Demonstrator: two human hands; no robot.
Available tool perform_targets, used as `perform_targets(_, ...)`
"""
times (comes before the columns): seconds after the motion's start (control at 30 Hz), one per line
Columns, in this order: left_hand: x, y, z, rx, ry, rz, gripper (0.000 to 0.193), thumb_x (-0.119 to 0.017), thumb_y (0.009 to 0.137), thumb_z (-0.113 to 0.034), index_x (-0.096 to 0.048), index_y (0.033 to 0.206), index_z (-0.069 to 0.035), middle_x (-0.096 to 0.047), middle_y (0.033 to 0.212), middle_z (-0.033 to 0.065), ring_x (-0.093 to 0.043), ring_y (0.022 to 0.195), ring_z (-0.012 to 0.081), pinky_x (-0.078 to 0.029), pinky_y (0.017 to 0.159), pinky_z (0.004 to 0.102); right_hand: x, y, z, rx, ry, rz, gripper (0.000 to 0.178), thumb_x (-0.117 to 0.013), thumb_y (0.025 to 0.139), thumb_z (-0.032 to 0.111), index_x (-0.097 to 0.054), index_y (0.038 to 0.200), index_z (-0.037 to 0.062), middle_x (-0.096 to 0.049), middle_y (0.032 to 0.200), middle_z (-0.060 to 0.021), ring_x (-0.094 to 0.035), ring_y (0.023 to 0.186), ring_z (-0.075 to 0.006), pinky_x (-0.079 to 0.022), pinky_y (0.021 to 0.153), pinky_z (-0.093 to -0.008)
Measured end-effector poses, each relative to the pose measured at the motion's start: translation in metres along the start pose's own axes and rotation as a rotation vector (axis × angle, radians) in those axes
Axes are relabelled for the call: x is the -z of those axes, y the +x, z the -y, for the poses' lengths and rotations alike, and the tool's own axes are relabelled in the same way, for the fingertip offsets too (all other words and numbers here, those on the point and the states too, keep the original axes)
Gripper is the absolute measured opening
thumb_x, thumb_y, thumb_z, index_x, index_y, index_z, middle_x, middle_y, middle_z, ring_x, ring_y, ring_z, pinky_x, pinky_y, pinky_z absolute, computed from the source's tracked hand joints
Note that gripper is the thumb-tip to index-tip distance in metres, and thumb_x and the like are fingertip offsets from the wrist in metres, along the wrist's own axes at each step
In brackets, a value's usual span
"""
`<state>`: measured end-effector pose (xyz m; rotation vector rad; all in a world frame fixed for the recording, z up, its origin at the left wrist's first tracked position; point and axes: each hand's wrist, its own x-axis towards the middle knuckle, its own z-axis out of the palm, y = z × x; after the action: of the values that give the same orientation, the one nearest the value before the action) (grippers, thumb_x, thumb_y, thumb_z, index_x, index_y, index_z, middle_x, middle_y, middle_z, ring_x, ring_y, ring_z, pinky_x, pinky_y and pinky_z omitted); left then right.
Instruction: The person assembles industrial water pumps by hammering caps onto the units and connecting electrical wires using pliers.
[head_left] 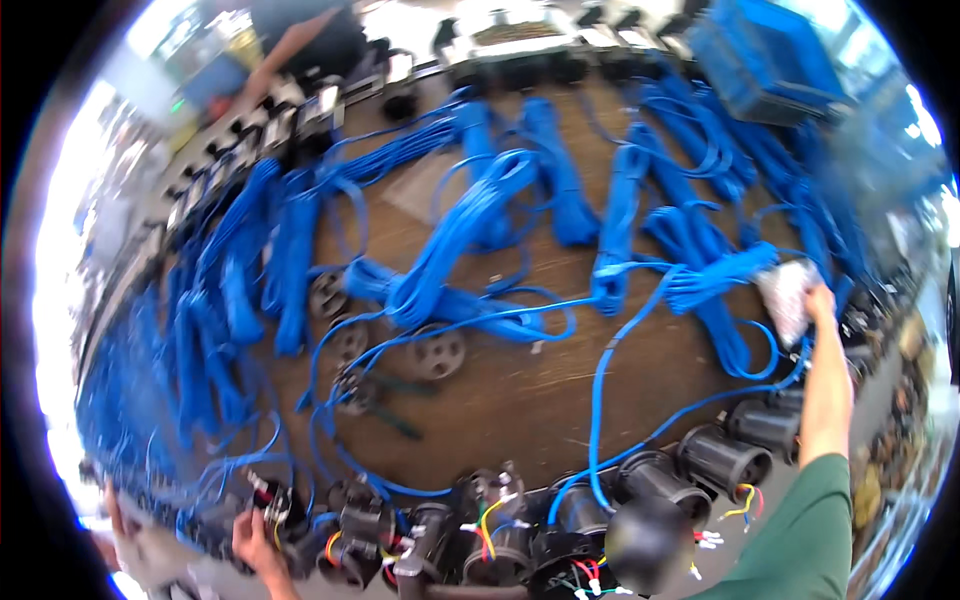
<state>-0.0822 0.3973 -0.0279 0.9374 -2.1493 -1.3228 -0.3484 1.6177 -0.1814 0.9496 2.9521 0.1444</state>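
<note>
My right hand (820, 303), reaching out from a green sleeve, grips a clear plastic bag (788, 300) of small pinkish-white pieces at the right side of the table. Beside the bag lies a tied bundle of blue cable (720, 277). At the lower left my left hand (256, 541) has its fingers curled in; what they hold, if anything, I cannot make out. It is close to a dark motor housing (284, 503) with wires. Black cylindrical motor housings (722, 456) line the near edge, several with coloured wires and white connectors sticking out.
Coiled blue cables (465, 235) cover much of the brown table (520, 400). Dark metal discs (437, 352) lie left of centre. A blue crate (768, 60) stands at the far right. Another person's arm (290, 50) reaches in at the far left; a blurred hand (115, 508) shows at the left edge.
</note>
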Motion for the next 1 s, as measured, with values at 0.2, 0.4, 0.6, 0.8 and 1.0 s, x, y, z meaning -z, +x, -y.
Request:
perform_targets(0.2, 0.005, -0.012, 0.046, 0.059, -0.063, -0.011, 0.006, -0.073, 0.097, -0.001, -0.069, 0.1, -0.003, -0.071, 0.09, 0.004, -0.065, 0.076, 0.009, -0.048, 0.067, 0.0224, -0.017, 0.068, -0.068, -0.425, 1.119, 0.483, 0.018, -0.052, 0.099, 0.027, -0.054, 0.085, 0.016, -0.043, 0.058, 0.001, -0.041, 0.045, -0.0158, -0.034, 0.041, -0.0326)
perform_targets(0.4, 0.019, -0.026, -0.003, 0.016, -0.055, -0.043, 0.007, -0.074, 0.095, 0.002, -0.071, 0.1, -0.001, -0.077, 0.089, 0.0072, -0.068, 0.073, 0.0095, -0.05, 0.065, 0.0222, -0.046, 0.057, -0.052, -0.191, 0.638, 0.485, 0.016, -0.05, 0.083, -0.002, -0.066, 0.083, -0.0018, -0.059, 0.059, -0.0081, -0.055, 0.042, -0.0189, -0.04, 0.036, -0.0329)
perform_targets(0.6, -0.034, -0.023, -0.022, 0.038, -0.131, -0.024, 0.006, -0.075, 0.095, 0.0, -0.073, 0.1, -0.002, -0.076, 0.086, 0.0048, -0.064, 0.067, 0.0062, -0.046, 0.06, 0.0203, -0.027, 0.052, -0.068, 0.138, -0.063, -0.08, 0.024, -0.061, 0.085, 0.015, -0.075, 0.096, -0.0019, -0.074, 0.089, -0.0284, -0.074, 0.092, -0.0445, -0.058, 0.086, -0.0498)
perform_targets(0.8, 0.013, -0.022, -0.004, 0.1, -0.142, 0.059, 0.005, -0.073, 0.096, 0.002, -0.071, 0.101, 0.0, -0.078, 0.093, 0.0106, -0.073, 0.083, 0.0126, -0.056, 0.078, 0.0242, 0.037, 0.013, -0.006, 0.36, -0.286, -0.26, 0.022, -0.053, 0.099, 0.019, -0.063, 0.094, -0.0009, -0.068, 0.093, -0.0289, -0.068, 0.091, -0.0499, -0.055, 0.082, -0.0575)
perform_targets(1.0, -0.003, -0.022, -0.041, 0.185, -0.173, 0.162, 0.004, -0.076, 0.092, 0.001, -0.073, 0.094, 0.0, -0.073, 0.081, 0.005, -0.067, 0.067, 0.0094, -0.052, 0.06, 0.0234, 0.196, -0.123, 0.204, 0.272, 0.538, -0.041, 0.014, -0.061, 0.103, 0.016, -0.064, 0.106, 0.0023, -0.072, 0.091, -0.0107, -0.071, 0.081, -0.0231, -0.057, 0.074, -0.0365)
